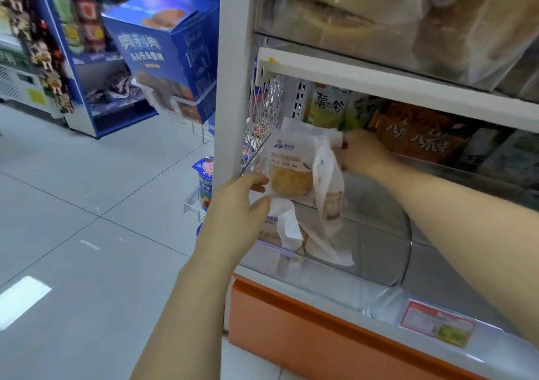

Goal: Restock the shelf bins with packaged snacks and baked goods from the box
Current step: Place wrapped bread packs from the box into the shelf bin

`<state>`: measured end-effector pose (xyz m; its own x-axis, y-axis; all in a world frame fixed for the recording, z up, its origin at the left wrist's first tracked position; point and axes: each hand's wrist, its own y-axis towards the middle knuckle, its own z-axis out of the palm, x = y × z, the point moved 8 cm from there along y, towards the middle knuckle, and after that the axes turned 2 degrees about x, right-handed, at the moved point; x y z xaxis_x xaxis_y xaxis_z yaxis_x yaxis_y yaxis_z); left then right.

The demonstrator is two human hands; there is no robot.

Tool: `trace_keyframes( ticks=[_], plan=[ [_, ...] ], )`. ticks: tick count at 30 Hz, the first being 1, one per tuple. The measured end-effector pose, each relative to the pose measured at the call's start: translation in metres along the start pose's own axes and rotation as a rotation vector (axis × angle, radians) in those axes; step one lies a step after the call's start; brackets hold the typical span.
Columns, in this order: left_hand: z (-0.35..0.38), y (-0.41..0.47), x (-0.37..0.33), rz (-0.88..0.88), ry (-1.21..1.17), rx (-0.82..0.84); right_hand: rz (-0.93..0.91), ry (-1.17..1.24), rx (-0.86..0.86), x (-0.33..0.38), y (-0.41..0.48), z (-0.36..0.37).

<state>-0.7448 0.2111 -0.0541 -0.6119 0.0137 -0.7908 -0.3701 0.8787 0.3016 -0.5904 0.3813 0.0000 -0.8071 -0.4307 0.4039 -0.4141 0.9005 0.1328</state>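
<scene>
Pinching the lower left corner of a white pastry packet [288, 169], the left hand [239, 204] holds it above the clear shelf bin [379, 266]. The right hand [364, 152] curls round its upper right edge. More packets [291, 230] lie beneath, with snack bags [329, 105] behind.

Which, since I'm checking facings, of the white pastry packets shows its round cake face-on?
The white pastry packet the left hand pinches; the others turn edge-on or slump below it.

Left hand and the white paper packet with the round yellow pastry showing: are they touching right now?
Touching. The head view shows the left hand pinching the white paper packet at its lower left corner, between thumb and fingers.
</scene>
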Motion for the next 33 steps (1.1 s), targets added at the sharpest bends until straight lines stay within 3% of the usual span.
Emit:
trace_keyframes(
  ticks=[3,5,7,9,12,16,18,21,24,28,31,33],
  plan=[
    [0.001,0.000,0.000,-0.002,-0.013,-0.007,0.146,0.162,-0.214,-0.010,0.004,-0.012],
    [0.000,0.000,0.000,-0.003,-0.028,-0.015,0.305,0.427,-0.254,-0.020,0.006,-0.001],
    [-0.001,-0.002,0.002,-0.005,-0.037,-0.021,0.480,0.787,-0.159,-0.026,0.003,0.029],
    [-0.001,-0.002,0.002,-0.004,-0.042,-0.024,0.529,0.855,0.049,-0.018,-0.002,0.058],
    [-0.002,-0.003,0.000,0.007,-0.049,-0.027,0.454,0.629,0.278,-0.006,-0.010,0.077],
    [-0.004,-0.002,0.000,0.015,-0.033,-0.032,0.317,0.646,0.198,0.002,-0.015,0.064],
    [-0.003,-0.002,0.000,0.015,-0.028,-0.034,0.114,0.481,0.242,0.020,-0.031,0.048],
    [-0.003,-0.003,0.000,0.011,-0.014,-0.033,-0.122,-0.064,0.661,0.033,-0.076,0.054],
    [-0.003,-0.003,0.000,0.007,0.005,-0.031,-0.045,-0.389,0.899,0.010,-0.108,0.067],
    [-0.004,-0.008,0.001,-0.018,0.013,-0.038,-0.101,-0.600,0.768,-0.001,-0.103,0.081],
    [-0.004,-0.013,-0.001,-0.029,0.009,-0.034,-0.148,-0.685,0.442,0.005,-0.079,0.057],
    [-0.004,-0.013,0.000,-0.031,0.012,-0.038,-0.114,-0.581,0.247,0.008,-0.070,0.028]
  ],
)
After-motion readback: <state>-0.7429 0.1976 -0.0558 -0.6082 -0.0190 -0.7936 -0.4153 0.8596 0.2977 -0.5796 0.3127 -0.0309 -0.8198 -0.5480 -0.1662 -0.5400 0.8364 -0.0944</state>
